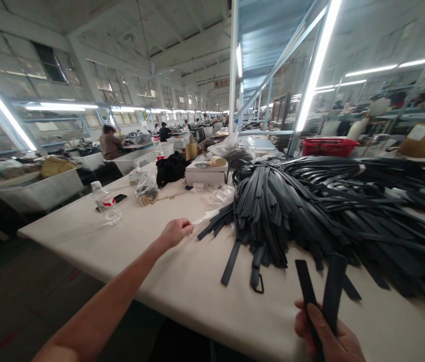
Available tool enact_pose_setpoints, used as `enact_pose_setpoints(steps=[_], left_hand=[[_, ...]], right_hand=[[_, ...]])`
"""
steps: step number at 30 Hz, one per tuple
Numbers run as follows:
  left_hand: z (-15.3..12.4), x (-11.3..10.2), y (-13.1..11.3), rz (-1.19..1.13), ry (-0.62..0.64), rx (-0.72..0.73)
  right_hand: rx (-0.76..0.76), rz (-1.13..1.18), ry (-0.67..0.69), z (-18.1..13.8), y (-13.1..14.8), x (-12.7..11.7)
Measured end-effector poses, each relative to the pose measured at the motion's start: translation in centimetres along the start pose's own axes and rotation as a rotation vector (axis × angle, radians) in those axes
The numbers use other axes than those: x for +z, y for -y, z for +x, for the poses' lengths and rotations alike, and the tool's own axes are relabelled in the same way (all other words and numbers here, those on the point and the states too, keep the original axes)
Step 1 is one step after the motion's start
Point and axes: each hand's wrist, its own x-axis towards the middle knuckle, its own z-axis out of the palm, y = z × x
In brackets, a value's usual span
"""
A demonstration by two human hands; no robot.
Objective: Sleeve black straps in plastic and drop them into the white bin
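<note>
My right hand point(327, 332) is closed around two flat black straps point(335, 286), whose ends stick up apart from each other in a V. Near the middle of the table, my left hand point(176, 232) is closed with its fingertips together. A white, see-through strip point(206, 216) lies just beyond those fingertips; whether they grip it I cannot tell. A large heap of black straps point(265, 206) spreads over the table to the right of my left hand. By the heap's front edge, a black metal loop point(259, 285) shows at one strap's end.
On the pale table point(95, 251) stand a plastic water bottle point(106, 201), a dark phone point(120, 197), a clear bag of small parts point(147, 188), a black cloth bundle point(170, 168) and a white box point(206, 173). A red basket point(329, 147) sits behind the heap. Another person point(111, 143) works at the far left.
</note>
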Motion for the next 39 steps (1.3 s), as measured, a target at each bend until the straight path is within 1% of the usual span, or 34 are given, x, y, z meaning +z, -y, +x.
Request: enact_pose_setpoints(steps=[2,4,5,7,9,11,13,15,17,19,22,27,30,33,35,39], left_hand=[[-1.8,0.3,-0.7,-0.167,0.050,-0.046],[-4.1,1.3,-1.5,-0.326,0.094,-0.076],[-5.3,1.9,-2.0,-0.395,0.113,-0.087],[-8.0,3.6,-2.8,-0.502,0.153,-0.108],[-10.5,5.3,-3.6,-0.606,0.193,-0.145],[-12.5,6.8,-4.2,-0.740,0.232,-0.196],[-14.0,8.0,-4.8,-0.874,0.269,-0.233],[-15.0,8.7,-5.2,-0.940,0.299,-0.238],[-15.7,9.1,-5.6,-0.957,0.316,-0.235],[-16.3,9.2,-5.7,-0.968,0.325,-0.241],[-17.2,9.3,-5.3,-1.009,0.358,-0.276],[-18.9,10.0,-4.6,-1.059,0.468,-0.398],[-19.6,10.4,-4.8,-1.048,0.538,-0.404],[-19.7,10.7,-5.4,-1.005,0.600,-0.403],[-19.6,10.7,-5.7,-0.963,0.595,-0.404],[-19.4,10.9,-6.1,-0.942,0.534,-0.371]], right_hand=[[0.003,0.011,-0.004,0.1,0.0,0.1],[0.001,0.057,0.001,-0.1,0.3,0.4],[0.001,0.089,0.029,-0.3,0.6,0.8],[0.018,0.139,0.159,-0.9,1.4,1.9],[0.046,0.151,0.357,-1.6,2.4,3.5],[0.055,0.133,0.528,-1.9,3.3,5.4],[0.029,0.076,0.648,-1.8,4.1,7.5],[0.000,-0.004,0.715,-1.2,4.6,9.4],[-0.033,-0.073,0.706,-0.4,4.9,11.0],[-0.074,-0.115,0.653,0.3,4.9,12.2],[-0.159,-0.164,0.575,0.9,4.9,13.1],[-0.261,-0.213,0.474,1.4,4.8,12.7],[-0.293,-0.225,0.450,1.7,4.4,12.5],[-0.312,-0.224,0.445,1.8,4.1,12.4],[-0.317,-0.217,0.443,1.8,4.1,12.3],[-0.320,-0.193,0.436,1.7,4.5,11.9]])
